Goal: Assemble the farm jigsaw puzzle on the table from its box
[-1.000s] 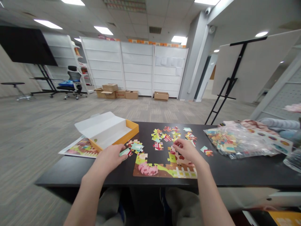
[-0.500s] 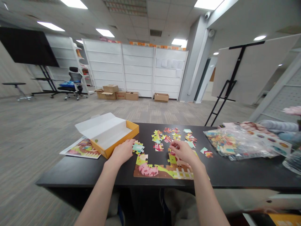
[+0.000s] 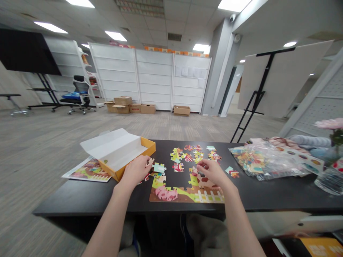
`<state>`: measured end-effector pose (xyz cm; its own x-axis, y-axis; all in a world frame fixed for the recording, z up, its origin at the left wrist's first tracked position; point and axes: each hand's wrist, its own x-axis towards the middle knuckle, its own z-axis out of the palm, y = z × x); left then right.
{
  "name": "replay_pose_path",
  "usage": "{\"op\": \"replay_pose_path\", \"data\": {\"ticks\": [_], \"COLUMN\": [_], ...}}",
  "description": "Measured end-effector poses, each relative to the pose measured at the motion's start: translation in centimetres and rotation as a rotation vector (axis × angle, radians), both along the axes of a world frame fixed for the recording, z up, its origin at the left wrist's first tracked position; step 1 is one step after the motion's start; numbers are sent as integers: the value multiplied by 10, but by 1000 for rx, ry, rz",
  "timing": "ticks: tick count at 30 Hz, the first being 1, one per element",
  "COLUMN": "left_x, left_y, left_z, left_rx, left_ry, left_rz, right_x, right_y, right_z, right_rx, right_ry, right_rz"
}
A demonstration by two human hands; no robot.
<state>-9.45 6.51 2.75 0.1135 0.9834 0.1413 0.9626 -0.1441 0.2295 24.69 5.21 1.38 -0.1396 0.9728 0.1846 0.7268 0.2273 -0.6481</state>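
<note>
A partly assembled farm-picture jigsaw puzzle [image 3: 184, 195] lies on the black table, with a pink pig and a white fence along its lower part. My left hand [image 3: 136, 171] is beside the yellow box, its fingers closed on a small pale puzzle piece [image 3: 150, 162]. Touching the puzzle's upper left is a light-blue piece [image 3: 159, 168]. Over the puzzle's right part my right hand [image 3: 211, 172] has thumb and fingers pinched together; what they hold, if anything, is hidden. A joined red barn section [image 3: 178, 167] rests between the hands. Loose puzzle pieces [image 3: 177, 155] are scattered behind it.
An open yellow box [image 3: 150, 148] with a white lid stands at the left, partly over a picture sheet [image 3: 91, 169]. To the right lie a pair of pieces [image 3: 232, 172], a clear bag of pieces [image 3: 257, 160] and a glass vase [image 3: 331, 178]. The table's front edge [image 3: 171, 211] is close.
My left hand has drawn back slightly from the light-blue piece, and a pale piece now shows at its fingertips. My right hand stays over the puzzle. The whole view has shifted a little.
</note>
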Motion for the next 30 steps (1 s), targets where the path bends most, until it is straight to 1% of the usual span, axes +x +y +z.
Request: {"op": "replay_pose_path", "data": {"ticks": [3, 5, 6, 8, 9, 10, 12, 14, 16, 18, 20, 22, 23, 25, 28, 30], "left_x": [1, 5, 8, 18, 26, 35, 56, 77, 97, 113, 125, 133, 135, 138, 139, 140], "left_y": [-7, -11, -12, -16, -17, -19, -23, -27, -30, -31, -30, -29, -28, -28, -31, -34], "left_z": [9, 12, 12, 13, 12, 12, 10, 9, 7, 5, 2, -1, -3, -6, -7, -6], "left_rx": [40, 140, 196, 254, 237, 183, 58, -48, -161, -213, -245, -245, -224, -143, -27, 13], "left_ry": [-59, -140, -217, -459, -621, -782, -991, -1095, -1135, -1148, -1142, -1101, -1049, -869, -491, -307], "left_rz": [18, 44, 48, 3, -56, -134, -239, -305, -374, -421, -454, -475, -479, -460, -370, -349], "right_x": [16, 26, 30, 34, 33, 31, 22, 11, 2, -3, -4, -2, 0, 7, 23, 35], "right_y": [-1, -2, -2, -2, -3, -4, -7, -11, -12, -12, -10, -8, -8, -8, -7, -6], "right_z": [-1, -1, 0, 3, 5, 8, 15, 21, 22, 20, 16, 13, 12, 11, 8, 4], "right_rx": [32, 53, 66, 92, 103, 105, 91, 64, 21, -29, -65, -71, -68, -73, -88, -70], "right_ry": [22, 50, 69, 112, 139, 171, 239, 298, 348, 394, 439, 481, 494, 480, 362, 267], "right_rz": [-47, -102, -127, -151, -151, -142, -96, -13, 81, 147, 182, 197, 199, 168, 29, -53]}}
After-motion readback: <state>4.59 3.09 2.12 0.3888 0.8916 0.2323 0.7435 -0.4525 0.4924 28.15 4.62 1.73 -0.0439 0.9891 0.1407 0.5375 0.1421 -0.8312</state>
